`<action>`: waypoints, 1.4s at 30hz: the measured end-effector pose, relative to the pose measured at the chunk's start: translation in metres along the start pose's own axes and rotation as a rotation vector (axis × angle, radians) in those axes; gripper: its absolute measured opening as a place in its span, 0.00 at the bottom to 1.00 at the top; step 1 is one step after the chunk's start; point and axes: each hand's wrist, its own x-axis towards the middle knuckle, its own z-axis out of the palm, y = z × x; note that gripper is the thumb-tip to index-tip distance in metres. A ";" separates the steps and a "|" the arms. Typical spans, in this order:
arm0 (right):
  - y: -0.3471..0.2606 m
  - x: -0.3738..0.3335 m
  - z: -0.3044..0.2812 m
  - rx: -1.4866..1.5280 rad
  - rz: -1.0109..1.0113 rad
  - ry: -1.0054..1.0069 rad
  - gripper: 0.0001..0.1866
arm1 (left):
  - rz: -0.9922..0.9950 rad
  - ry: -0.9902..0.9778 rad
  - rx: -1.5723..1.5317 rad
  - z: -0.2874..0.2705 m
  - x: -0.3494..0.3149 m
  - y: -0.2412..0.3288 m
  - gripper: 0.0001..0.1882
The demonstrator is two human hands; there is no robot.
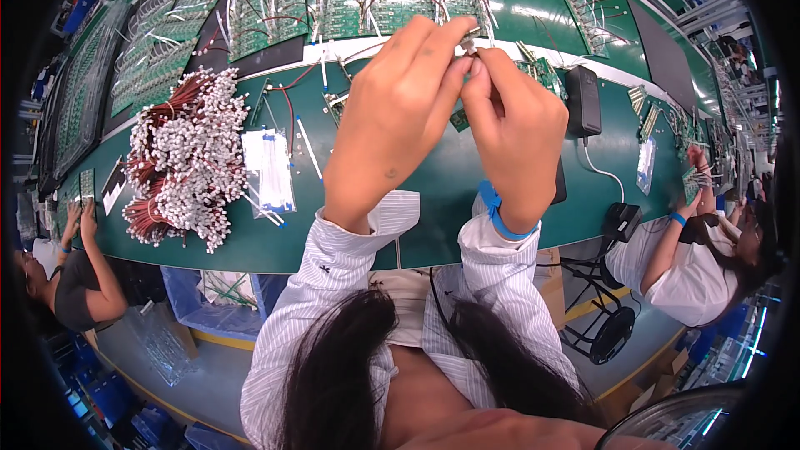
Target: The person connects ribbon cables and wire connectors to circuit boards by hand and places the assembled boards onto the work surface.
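Left hand (396, 104) and right hand (521, 121) raised over middle of green table (433, 179); left pinching small whitish part (468, 45) between thumb and forefinger; right pinching at same part, fingers curled; its exact kind too small to make out from here; heap of white connectors (192, 158) on dark red wires near table's front edge, at left; bag of white strips (271, 171) just beside heap; black power adapter (583, 100) right of right hand; circuit boards (383, 8) toward far edge
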 end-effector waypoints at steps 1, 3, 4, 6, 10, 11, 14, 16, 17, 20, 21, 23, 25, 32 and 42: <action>-0.001 0.000 -0.002 -0.009 0.011 -0.012 0.03 | 0.013 -0.001 0.002 0.001 0.000 0.000 0.16; -0.001 0.001 -0.004 -0.019 0.022 -0.024 0.03 | 0.026 -0.003 0.002 0.002 0.001 0.001 0.17; 0.000 0.001 -0.004 -0.018 -0.020 -0.005 0.03 | 0.038 -0.004 0.016 0.002 0.001 0.001 0.15; 0.000 0.002 -0.004 -0.017 -0.061 0.011 0.03 | 0.048 -0.005 0.030 0.003 0.001 0.000 0.13; 0.002 0.003 -0.005 0.174 -0.084 0.022 0.04 | 0.094 0.103 0.031 0.004 0.000 0.000 0.14; 0.003 0.004 -0.005 0.280 -0.105 0.026 0.05 | 0.111 0.146 0.016 0.004 0.000 0.001 0.15; 0.000 0.003 -0.007 0.428 -0.093 0.030 0.07 | 0.124 0.193 0.046 0.002 -0.001 0.005 0.14; 0.000 0.004 -0.007 0.427 -0.127 0.034 0.07 | 0.120 0.237 0.062 0.005 -0.001 0.005 0.15; -0.001 0.004 -0.007 0.427 -0.161 0.038 0.08 | 0.116 0.281 0.080 0.006 -0.001 0.005 0.16; -0.003 0.003 -0.010 0.404 -0.159 0.022 0.09 | 0.136 0.302 0.072 0.007 -0.001 0.004 0.16; -0.003 0.003 -0.010 0.404 -0.159 0.022 0.09 | 0.137 0.302 0.073 0.007 -0.001 0.004 0.16; -0.003 0.003 -0.008 0.394 -0.195 0.053 0.10 | 0.133 0.315 0.078 0.007 -0.002 0.005 0.16; -0.004 0.004 -0.010 0.409 -0.186 0.047 0.09 | 0.138 0.312 0.068 0.007 -0.002 0.005 0.16; 0.016 0.006 -0.024 0.290 -0.202 -0.113 0.05 | 0.009 0.233 -0.015 0.006 0.002 0.008 0.14; 0.056 0.001 -0.023 0.016 0.088 -0.052 0.06 | -0.009 0.040 -0.051 0.004 0.005 0.006 0.14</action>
